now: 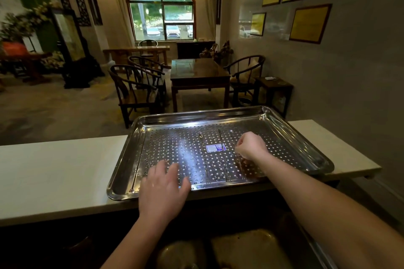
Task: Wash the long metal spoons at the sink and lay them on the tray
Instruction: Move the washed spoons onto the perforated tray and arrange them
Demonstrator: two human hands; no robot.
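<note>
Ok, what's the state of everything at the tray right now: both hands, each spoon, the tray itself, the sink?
tray: flat on the white counter
left spoon: lying on the tray, untouched
middle spoon: lying on the tray, untouched
right spoon: on the tray, pinched by the right hand
right hand: fingers curled on the right spoon
left hand: relaxed over the tray's near rim, empty
sink: dark, contents unclear

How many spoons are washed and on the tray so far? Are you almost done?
Two spoons already lie side by side on the tray. The right hand, fingers curled, seems to be setting a third spoon beside them, while the left hand hovers open over the near rim. The sink below is too dark to show whether more wait.
</note>
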